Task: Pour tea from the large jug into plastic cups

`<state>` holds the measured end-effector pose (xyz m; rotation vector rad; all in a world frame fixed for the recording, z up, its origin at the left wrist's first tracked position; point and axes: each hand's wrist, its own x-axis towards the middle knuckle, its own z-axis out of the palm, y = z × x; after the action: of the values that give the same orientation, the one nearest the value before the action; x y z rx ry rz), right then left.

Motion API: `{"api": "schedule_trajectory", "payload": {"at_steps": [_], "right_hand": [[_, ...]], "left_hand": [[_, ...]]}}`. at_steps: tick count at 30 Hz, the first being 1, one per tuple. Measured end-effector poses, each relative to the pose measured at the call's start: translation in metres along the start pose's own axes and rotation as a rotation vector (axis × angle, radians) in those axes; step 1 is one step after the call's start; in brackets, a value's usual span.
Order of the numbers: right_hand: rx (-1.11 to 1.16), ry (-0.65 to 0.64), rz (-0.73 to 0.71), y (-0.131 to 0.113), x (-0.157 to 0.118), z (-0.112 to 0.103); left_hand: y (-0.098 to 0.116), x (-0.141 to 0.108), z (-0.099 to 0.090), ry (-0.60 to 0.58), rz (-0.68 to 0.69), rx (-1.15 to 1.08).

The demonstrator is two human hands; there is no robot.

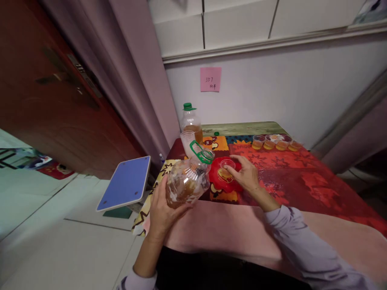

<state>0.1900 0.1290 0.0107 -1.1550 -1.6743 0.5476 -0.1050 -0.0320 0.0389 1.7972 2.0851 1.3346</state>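
Note:
Tilted to the right, a large clear plastic jug (187,183) with amber liquid and foam inside rests in the grip of my left hand (165,205). A green carry ring sits round its uncapped neck. My right hand (245,175) pinches the rim of a small clear plastic cup (227,166), which stands over a red scalloped plate (216,183). Some liquid seems to show in the cup. The jug's mouth is just left of the cup and slightly higher. I cannot make out a stream between them.
Behind the jug are a stack of clear cups (187,139) and a second jug (192,121) with a green cap. A loose green cap (216,133) lies nearby. Several filled cups (275,144) line the back right. A blue-topped stool (125,181) stands left of the table.

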Motion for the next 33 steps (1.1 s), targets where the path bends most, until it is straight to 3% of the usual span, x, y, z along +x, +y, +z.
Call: {"api": "schedule_trajectory", "payload": {"at_steps": [4, 9, 16, 21, 28, 33], "right_hand": [[-0.473, -0.2, -0.105, 0.025, 0.021, -0.007], [-0.563, -0.323, -0.062, 0.035, 0.027, 0.006], [-0.466, -0.342, -0.089, 0.028, 0.037, -0.002], [-0.411, -0.252, -0.089, 0.034, 0.077, -0.023], [-0.606, -0.171, 0.012, 0.085, 0.162, -0.051], [-0.753, -0.16, 0.066, 0.13, 0.193, -0.057]], "left_hand": [[-0.001, 0.001, 0.001, 0.012, -0.009, -0.007], [-0.004, 0.001, 0.003, 0.033, -0.031, -0.007], [-0.009, 0.003, 0.007, 0.05, 0.004, 0.029], [-0.011, 0.005, 0.008, 0.05, 0.027, 0.077], [-0.014, 0.005, 0.009, 0.051, 0.069, 0.18], [-0.012, 0.006, 0.011, 0.066, 0.148, 0.317]]}}
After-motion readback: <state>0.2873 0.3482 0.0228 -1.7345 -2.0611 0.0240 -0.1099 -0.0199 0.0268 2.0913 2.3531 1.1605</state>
